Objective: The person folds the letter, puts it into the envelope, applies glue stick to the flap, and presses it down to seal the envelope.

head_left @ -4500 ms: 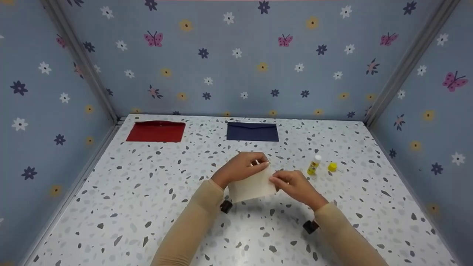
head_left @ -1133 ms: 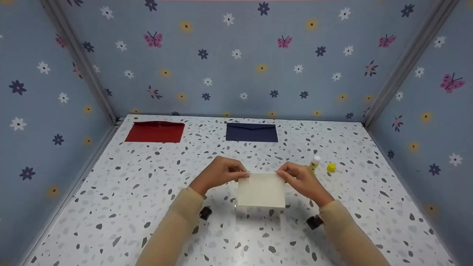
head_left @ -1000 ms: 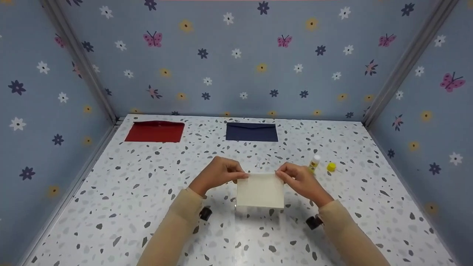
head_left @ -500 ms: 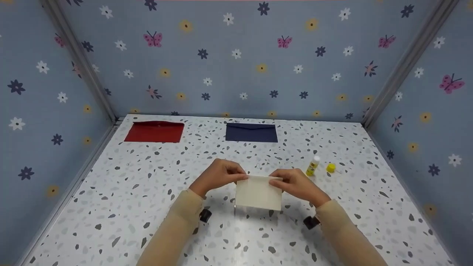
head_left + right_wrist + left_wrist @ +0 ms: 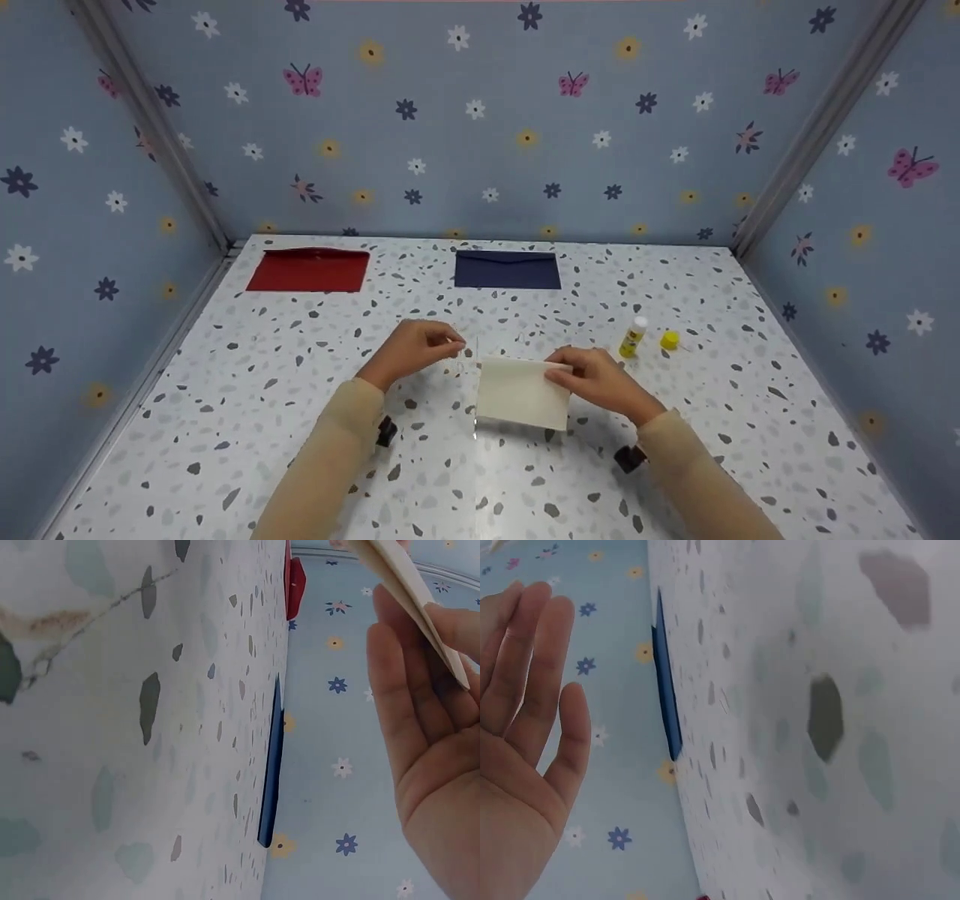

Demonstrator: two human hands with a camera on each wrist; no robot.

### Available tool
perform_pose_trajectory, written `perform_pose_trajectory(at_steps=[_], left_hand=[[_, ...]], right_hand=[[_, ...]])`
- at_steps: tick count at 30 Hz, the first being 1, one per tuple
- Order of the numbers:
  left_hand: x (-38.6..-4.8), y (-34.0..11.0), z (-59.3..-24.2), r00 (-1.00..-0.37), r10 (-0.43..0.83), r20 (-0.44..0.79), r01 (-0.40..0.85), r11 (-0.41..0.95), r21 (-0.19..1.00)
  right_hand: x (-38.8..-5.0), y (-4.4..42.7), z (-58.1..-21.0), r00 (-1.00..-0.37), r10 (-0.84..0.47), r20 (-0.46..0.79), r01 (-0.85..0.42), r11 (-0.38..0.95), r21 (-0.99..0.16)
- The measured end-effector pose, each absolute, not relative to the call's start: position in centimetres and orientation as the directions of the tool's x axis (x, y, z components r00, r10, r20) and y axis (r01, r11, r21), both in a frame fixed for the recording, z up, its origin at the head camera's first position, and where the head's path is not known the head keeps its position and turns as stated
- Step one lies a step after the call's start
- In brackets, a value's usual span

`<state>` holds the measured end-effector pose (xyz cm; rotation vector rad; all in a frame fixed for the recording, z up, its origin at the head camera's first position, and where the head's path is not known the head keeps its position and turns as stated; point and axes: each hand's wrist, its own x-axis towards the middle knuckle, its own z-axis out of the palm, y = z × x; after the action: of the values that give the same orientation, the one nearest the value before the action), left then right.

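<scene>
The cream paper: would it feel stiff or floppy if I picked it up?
Fairly stiff, I'd guess: the right hand pinches the cream paper near one corner, yet it looks nearly flat. Its thin edge suggests it's light and could crease under a hard grip.

Right wrist view: paper point(image 5: 401, 579) cut off at top.

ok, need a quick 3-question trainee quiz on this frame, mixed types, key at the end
1. Short answer: which hand grips the cream paper?
2. True or false: the yellow cap sits apart from the glue stick.
3. Fill in: in the head view, the red envelope lies to the ... of the dark blue envelope.

Key:
1. The right hand; the left hand is clear of it.
2. True.
3. Left.
</scene>
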<state>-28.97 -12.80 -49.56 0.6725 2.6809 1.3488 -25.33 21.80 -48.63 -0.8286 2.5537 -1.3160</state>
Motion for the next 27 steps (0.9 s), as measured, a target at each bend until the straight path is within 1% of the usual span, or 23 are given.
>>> perform_pose_trajectory(at_steps=[3, 6, 9, 13, 16, 19, 23, 27], left_hand=[[-30.4, -15.1, -50.7, -0.959, 0.264, 0.100, 0.255, 0.661, 0.705], [-31.9, -17.5, -52.0, -0.993, 0.107, 0.054, 0.117, 0.769, 0.628], [-33.4, -19.3, -53.2, -1.000, -0.023, 0.009, -0.013, 0.819, 0.574], [-35.0, -20.8, -54.3, -0.990, -0.140, -0.013, -0.125, 0.832, 0.541], [-35.7, -21.3, -54.4, -0.984, -0.179, -0.022, -0.165, 0.840, 0.517], [-36.0, -21.8, -54.2, -0.981, -0.187, -0.051, -0.189, 0.862, 0.469], [-36.4, -22.0, -54.0, -0.981, -0.148, -0.123, -0.185, 0.904, 0.386], [-37.0, -21.6, -53.6, -0.980, -0.111, -0.164, -0.165, 0.914, 0.370]], right_hand=[[-25.0, 21.6, -48.1, -0.838, -0.533, 0.111, -0.401, 0.466, -0.788], [-24.5, 21.3, -47.1, -0.838, -0.536, 0.107, -0.403, 0.473, -0.783], [-24.3, 21.2, -46.7, -0.842, -0.530, 0.103, -0.395, 0.474, -0.787], [-25.1, 21.6, -48.4, -0.859, -0.502, 0.104, -0.379, 0.485, -0.788], [-25.7, 22.1, -49.7, -0.864, -0.492, 0.101, -0.374, 0.496, -0.784], [-26.0, 22.5, -50.1, -0.863, -0.494, 0.104, -0.376, 0.492, -0.785], [-25.9, 22.8, -49.5, -0.877, -0.468, 0.104, -0.362, 0.505, -0.784], [-26.2, 23.2, -49.0, -0.903, -0.420, 0.086, -0.322, 0.532, -0.783]])
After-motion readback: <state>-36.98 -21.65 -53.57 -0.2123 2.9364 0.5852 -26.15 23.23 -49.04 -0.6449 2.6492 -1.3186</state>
